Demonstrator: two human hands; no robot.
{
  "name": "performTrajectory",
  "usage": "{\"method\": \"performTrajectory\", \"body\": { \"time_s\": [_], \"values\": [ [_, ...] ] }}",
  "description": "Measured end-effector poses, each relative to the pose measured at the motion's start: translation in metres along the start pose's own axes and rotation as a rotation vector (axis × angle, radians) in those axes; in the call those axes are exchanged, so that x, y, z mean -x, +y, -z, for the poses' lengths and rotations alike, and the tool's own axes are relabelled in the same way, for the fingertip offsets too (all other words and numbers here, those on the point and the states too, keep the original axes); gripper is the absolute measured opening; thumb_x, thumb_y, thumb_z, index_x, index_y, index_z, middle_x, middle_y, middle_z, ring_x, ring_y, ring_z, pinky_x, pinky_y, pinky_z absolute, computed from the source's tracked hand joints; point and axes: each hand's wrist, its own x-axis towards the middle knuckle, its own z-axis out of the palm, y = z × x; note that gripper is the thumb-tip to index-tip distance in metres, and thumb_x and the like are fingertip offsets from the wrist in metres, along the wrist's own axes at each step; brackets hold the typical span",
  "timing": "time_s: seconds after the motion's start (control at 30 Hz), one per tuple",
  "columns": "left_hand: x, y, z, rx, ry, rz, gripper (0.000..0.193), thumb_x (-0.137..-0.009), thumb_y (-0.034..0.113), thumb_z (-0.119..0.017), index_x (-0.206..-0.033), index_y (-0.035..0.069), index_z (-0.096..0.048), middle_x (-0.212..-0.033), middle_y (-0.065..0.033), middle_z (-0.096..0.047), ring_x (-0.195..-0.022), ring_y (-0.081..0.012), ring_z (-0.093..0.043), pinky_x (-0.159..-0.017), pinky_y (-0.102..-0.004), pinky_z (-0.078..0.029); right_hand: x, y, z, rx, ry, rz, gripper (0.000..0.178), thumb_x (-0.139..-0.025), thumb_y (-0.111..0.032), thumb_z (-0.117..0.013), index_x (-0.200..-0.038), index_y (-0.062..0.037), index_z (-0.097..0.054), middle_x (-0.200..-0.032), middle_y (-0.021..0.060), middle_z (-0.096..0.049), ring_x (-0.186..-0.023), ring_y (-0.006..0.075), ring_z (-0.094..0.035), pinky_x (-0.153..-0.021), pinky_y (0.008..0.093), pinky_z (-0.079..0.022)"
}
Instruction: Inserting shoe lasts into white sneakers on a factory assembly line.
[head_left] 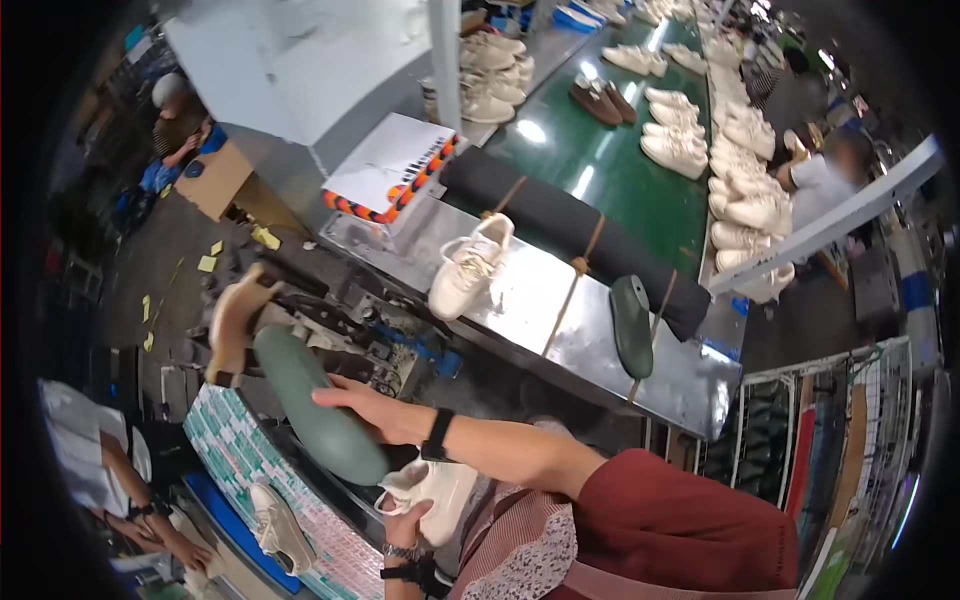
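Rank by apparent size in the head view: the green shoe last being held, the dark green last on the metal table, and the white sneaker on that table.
1. Green shoe last, largest, though nearest the camera.
2. and 3. White sneaker and dark green last look alike; no firm order.

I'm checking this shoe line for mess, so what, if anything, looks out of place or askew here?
A cream sneaker lies tipped on its side on the steel table, apart from the neat pairs on the green belt. A lone green shoe last lies loose near the table's edge. Yellow paper scraps litter the floor.
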Motion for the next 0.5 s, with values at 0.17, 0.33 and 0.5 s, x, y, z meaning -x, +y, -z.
{"method": "performTrajectory", "body": {
  "time_s": [0.17, 0.33, 0.5],
  "values": [
    [-0.089, 0.04, -0.089, -0.314, -0.118, -0.069, 0.06, -0.072, 0.004, -0.086, -0.125, -0.003, -0.059, -0.117, -0.0101, -0.068, -0.106, -0.0203, -0.065, -0.092, -0.0331, -0.051, 0.143, -0.072, 0.1, 0.835, 0.302, 0.682, 0.103, -0.076, -0.027, -0.09, -0.154, 0.0016, -0.029, -0.148, 0.0171, -0.045, -0.139, 0.0236, -0.042, -0.116, 0.036, -0.033],
    [-0.212, 0.098, -0.229, -0.603, -0.377, -0.415, 0.086, -0.07, 0.014, -0.092, -0.139, -0.008, -0.047, -0.119, -0.0145, -0.069, -0.105, -0.0226, -0.067, -0.093, -0.0338, -0.053, 0.295, -0.121, 0.221, 1.015, 1.538, 0.717, 0.09, -0.068, -0.017, -0.085, -0.143, 0.0024, -0.04, -0.123, 0.0252, -0.064, -0.113, 0.0393, -0.065, -0.097, 0.043, -0.052],
    [-0.339, 0.104, -0.296, -1.372, -0.228, -0.326, 0.096, -0.062, 0.034, -0.095, -0.137, -0.001, -0.048, -0.104, -0.0186, -0.073, -0.091, -0.0312, -0.071, -0.081, -0.0409, -0.056, 0.357, -0.076, 0.373, 1.163, 1.753, 0.506, 0.08, -0.082, -0.024, -0.078, -0.146, 0.0024, -0.036, -0.13, 0.029, -0.057, -0.118, 0.0462, -0.058, -0.1, 0.0484, -0.048]
  ]
}}
